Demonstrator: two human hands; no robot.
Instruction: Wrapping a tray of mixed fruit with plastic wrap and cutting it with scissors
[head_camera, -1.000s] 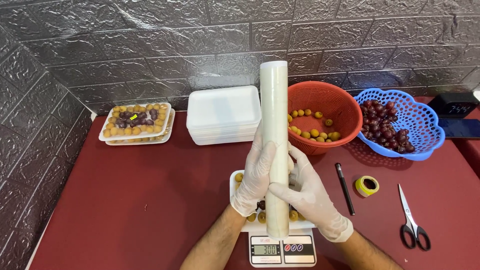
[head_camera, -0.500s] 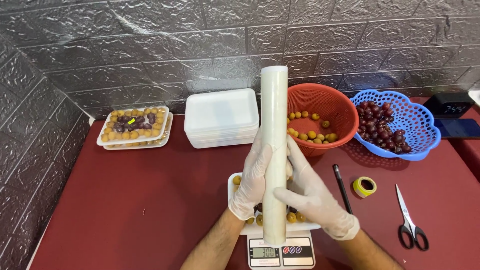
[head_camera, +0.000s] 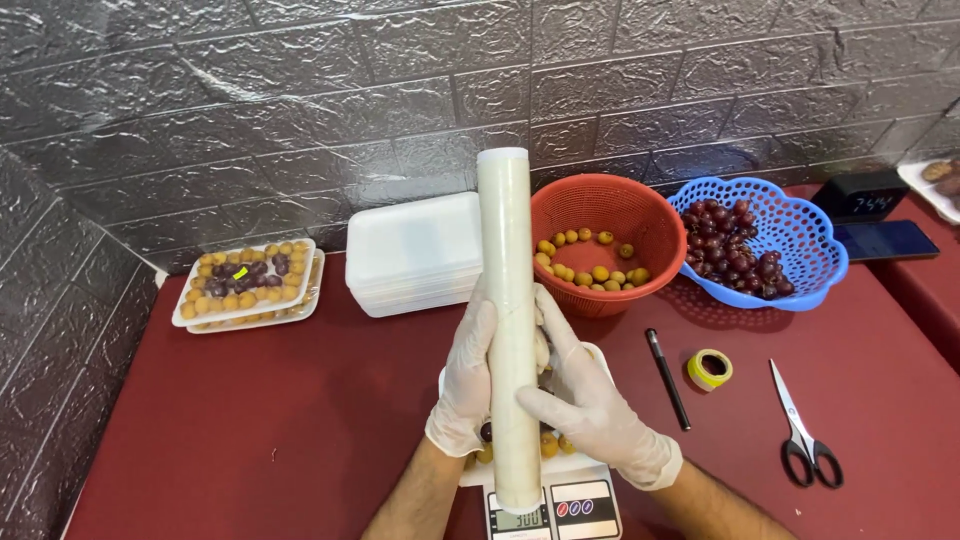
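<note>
Here both gloved hands, left hand (head_camera: 468, 372) and right hand (head_camera: 585, 400), close their grip around the upright film roll (head_camera: 510, 300).

A dark red surface (head_camera: 300, 430) carries two filled fruit trays (head_camera: 247, 285) at far left, a stack of white foam trays (head_camera: 412, 255), a red basket (head_camera: 600, 240), and a blue basket (head_camera: 770, 240) far right. Nearer lie a black pen (head_camera: 667, 378), yellow tape roll (head_camera: 709, 369), scissors (head_camera: 802, 430) and a scale (head_camera: 555, 510).

Long whitish roll (head_camera: 511, 300), likely cling film, held upright above a fruit-filled tray (head_camera: 560, 455) on a scale (head_camera: 556, 508)
</note>
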